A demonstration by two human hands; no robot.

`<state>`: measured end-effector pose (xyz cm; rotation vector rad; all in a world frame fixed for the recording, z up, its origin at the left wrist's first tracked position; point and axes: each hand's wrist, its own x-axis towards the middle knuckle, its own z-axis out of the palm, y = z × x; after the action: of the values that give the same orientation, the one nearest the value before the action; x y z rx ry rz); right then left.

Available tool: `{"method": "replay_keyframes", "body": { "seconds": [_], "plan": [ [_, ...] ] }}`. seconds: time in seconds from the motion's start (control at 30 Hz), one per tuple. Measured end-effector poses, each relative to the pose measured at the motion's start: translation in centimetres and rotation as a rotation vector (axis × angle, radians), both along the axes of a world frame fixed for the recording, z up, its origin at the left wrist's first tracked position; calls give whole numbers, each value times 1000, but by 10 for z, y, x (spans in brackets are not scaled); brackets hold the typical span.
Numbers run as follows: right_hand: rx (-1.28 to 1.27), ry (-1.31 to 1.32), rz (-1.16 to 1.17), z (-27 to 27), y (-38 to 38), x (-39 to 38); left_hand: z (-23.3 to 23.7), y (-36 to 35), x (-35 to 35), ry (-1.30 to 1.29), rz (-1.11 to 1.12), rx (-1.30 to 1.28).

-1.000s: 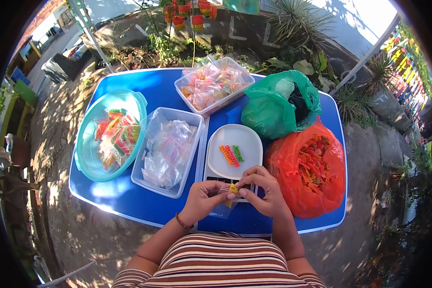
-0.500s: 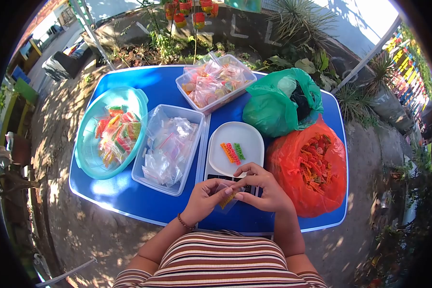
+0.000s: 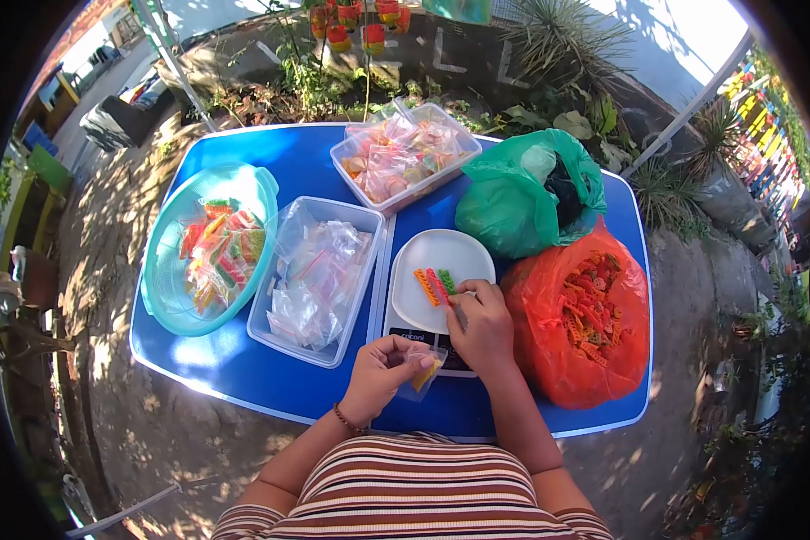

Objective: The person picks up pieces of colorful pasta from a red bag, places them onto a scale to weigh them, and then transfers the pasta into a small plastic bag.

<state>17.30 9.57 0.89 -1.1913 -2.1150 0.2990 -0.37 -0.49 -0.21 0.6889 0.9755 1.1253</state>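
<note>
My left hand (image 3: 381,374) pinches a small clear plastic bag (image 3: 420,378) with a yellow ridged snack piece inside, just in front of the kitchen scale (image 3: 459,362). On the scale's white tray (image 3: 414,310) lie an orange ridged snack piece (image 3: 426,286), a red one (image 3: 436,286) and a green one (image 3: 447,280), side by side. My right hand (image 3: 482,329) reaches over the tray, its thumb and fingertips closed on the near end of the red piece. Part of the scale's front is hidden under that hand.
Left of the scale stand a tub of clear bags (image 3: 319,351) and a turquoise basket (image 3: 153,288) with filled bags. Another tub (image 3: 405,200) of filled bags is at the back. A green plastic bag (image 3: 504,207) and a red bag (image 3: 549,360) of loose snack pieces stand right.
My right hand has left the small bag and moved forward to the red piece on the tray. My left hand keeps hold of the bag, almost in place.
</note>
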Motion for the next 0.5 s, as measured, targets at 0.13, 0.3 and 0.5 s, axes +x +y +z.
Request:
{"method": "replay_keyframes", "body": {
  "seconds": [0.13,0.3,0.5],
  "plan": [
    [-76,233,-92,-5,-2,4,0,4,1,-31,78,23],
    [-413,691,157,29,-17,37,8,3,-1,73,119,177],
    [-262,460,281,59,-23,46,13,7,-6,286,53,296]
  ]
}}
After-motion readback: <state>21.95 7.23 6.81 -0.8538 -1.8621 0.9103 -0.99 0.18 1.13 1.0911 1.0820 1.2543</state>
